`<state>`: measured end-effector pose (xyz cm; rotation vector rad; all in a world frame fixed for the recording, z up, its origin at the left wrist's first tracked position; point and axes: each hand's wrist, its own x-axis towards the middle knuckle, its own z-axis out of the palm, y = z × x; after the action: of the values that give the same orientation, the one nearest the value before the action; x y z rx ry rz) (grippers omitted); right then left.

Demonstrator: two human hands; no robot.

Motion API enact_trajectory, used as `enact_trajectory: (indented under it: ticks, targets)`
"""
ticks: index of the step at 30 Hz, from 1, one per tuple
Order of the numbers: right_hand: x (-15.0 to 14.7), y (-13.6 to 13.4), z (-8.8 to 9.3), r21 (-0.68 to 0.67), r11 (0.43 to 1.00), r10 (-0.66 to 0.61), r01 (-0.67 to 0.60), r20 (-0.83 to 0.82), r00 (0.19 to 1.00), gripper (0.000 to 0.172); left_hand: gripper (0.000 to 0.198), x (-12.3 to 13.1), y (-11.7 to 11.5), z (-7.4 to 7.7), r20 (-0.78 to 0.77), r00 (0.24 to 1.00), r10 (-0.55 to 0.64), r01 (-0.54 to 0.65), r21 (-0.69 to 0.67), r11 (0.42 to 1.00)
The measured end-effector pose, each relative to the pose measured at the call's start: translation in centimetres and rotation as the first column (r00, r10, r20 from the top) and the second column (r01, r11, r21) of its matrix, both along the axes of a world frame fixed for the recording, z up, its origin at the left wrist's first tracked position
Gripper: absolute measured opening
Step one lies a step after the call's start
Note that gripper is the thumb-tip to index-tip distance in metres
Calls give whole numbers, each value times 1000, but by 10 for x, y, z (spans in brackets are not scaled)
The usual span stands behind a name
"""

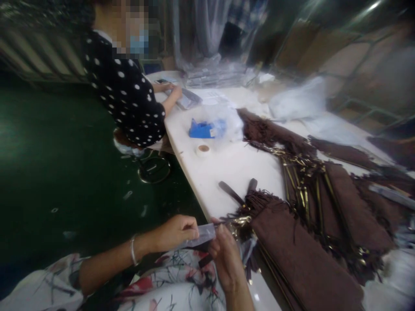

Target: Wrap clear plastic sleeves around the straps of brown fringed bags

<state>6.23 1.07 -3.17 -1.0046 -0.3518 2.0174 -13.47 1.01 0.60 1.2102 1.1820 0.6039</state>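
Observation:
My left hand [180, 232], with a bangle at its wrist, is closed in a pinch on one end of a small clear plastic sleeve [205, 234]. At the sleeve's other end, my right hand [227, 255] has thumb and fingers closed. A brown strap end [205, 260] shows beside the right fingers; whether they grip it too I cannot tell. Just beyond, a gold-coloured metal clasp [243, 220] lies against a fringed dark brown bag [301, 246] on the table's near edge.
More brown bags [356, 207] with gold hardware are heaped at right. On the white table [207, 172] stand a tape roll [203, 150] and a blue tape dispenser [202, 129]. Clear plastic [298, 101] lies farther back. A co-worker in dotted clothing [125, 95] sits at the far left side.

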Motion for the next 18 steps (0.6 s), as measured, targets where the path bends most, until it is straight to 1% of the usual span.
enact_trajectory:
  ticks: [2,5,7,9,11,14,16,18]
  targets:
    - [0,-2,0,-2,1000,19,-19,8,1000,40,30,0,-4,-2,61,998,20,-17,-43,999]
    - [2,-4,-5,8,999,34,-36,130,991,40,35,-7,-8,-7,157,984,81,-67,-92,994]
    - [3,-4,-9,13,1000,-15,13,216,976,38,35,-15,-11,-10,160,980,120,-107,-88,990]
    - [2,-2,-12,34,995,-99,93,264,959,34,32,-26,-15,-13,97,986,137,-134,-38,990]
    - [-1,0,-12,78,982,-190,175,278,942,31,29,-36,-19,-15,-3,989,145,-145,37,989]
    - [-5,3,-7,122,952,-304,280,288,908,30,28,-47,-24,-17,-150,979,136,-118,121,986]
    - [-7,5,-3,113,937,-350,332,283,893,31,28,-49,-26,-18,-227,967,116,-81,159,984]
    - [-8,7,1,92,932,-362,350,265,894,31,29,-48,-26,-19,-283,954,100,-44,197,979]
